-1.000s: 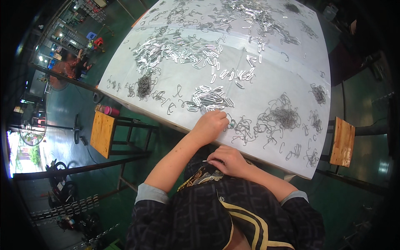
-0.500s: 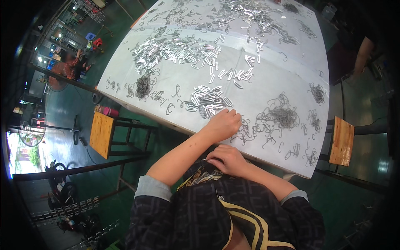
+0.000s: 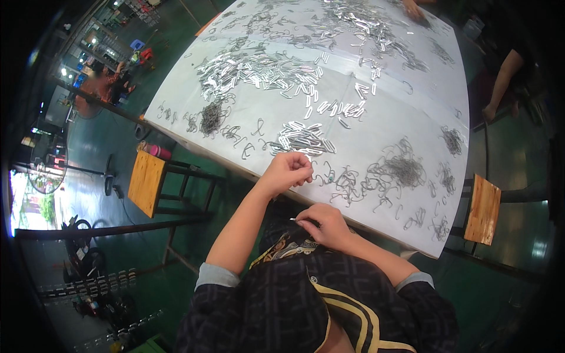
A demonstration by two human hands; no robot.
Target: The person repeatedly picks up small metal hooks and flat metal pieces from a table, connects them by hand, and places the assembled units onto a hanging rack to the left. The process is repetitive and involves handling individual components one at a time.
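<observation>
My left hand (image 3: 287, 175) is over the near edge of the white-covered table (image 3: 235, 156), its fingertips pinched together. Whatever they hold, if anything, is too small to make out. Just beyond it lies a small pile of flat, shiny silver metal pieces (image 3: 303, 140). Loose bent wire hooks (image 3: 347, 183) are scattered to its right. My right hand (image 3: 325, 225) is closer to my body, below the table edge. Between its thumb and fingers it grips a small silver metal piece (image 3: 292, 219), whose tip sticks out to the left.
A larger heap of silver pieces (image 3: 259, 73) spreads across the table's middle. Dark wire clumps (image 3: 406, 169) lie at right and left. Another person's hand (image 3: 413, 9) is at the far edge; another person's arm (image 3: 502, 85) hangs at right. Wooden stools (image 3: 146, 182) flank the table.
My left hand has moved left, away from the wire hooks, and its fingers now show pinched. The right hand has barely moved. Another person's hand has appeared at the far edge.
</observation>
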